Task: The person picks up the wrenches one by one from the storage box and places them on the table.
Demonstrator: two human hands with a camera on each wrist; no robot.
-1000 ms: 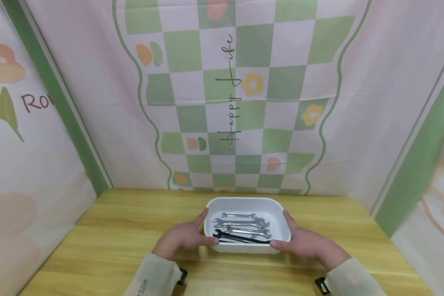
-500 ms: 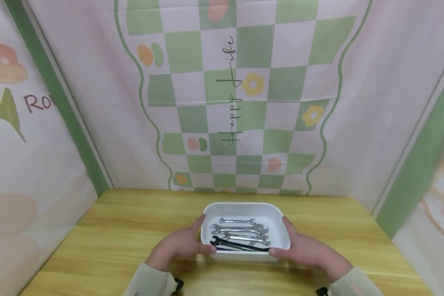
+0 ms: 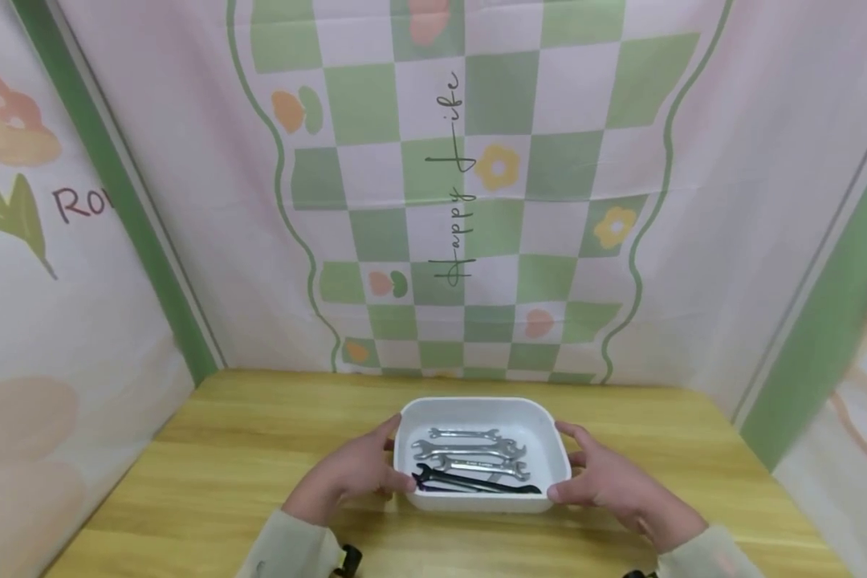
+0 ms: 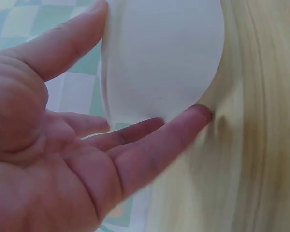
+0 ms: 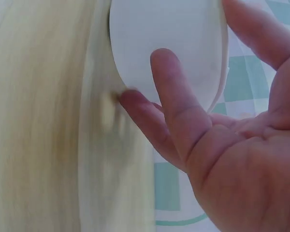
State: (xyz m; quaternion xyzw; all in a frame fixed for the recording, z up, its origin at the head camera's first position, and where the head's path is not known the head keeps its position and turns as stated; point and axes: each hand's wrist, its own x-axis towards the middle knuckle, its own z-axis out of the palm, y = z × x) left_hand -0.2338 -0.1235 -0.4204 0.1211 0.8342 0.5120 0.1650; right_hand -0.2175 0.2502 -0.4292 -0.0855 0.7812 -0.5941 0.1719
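Observation:
A white plastic tray stands on the table, between my two hands. Inside lie several silver open-end wrenches and, along the near wall, a black wrench partly covering something dark with a purplish sheen. My left hand is at the tray's left end, thumb at the rim; in the left wrist view its fingers stretch out beside the tray's end wall. At the right end, my right hand has its thumb by the near corner, with loosely spread fingers alongside the wall.
The wood-grain table reaches back to a hanging cloth with green and white checks. Cloth walls also close off the left and right sides.
The tray of wrenches came toward me and down, then stopped. My hands travelled with it; in the last half second the right hand's fingers loosened and spread slightly away from the wall.

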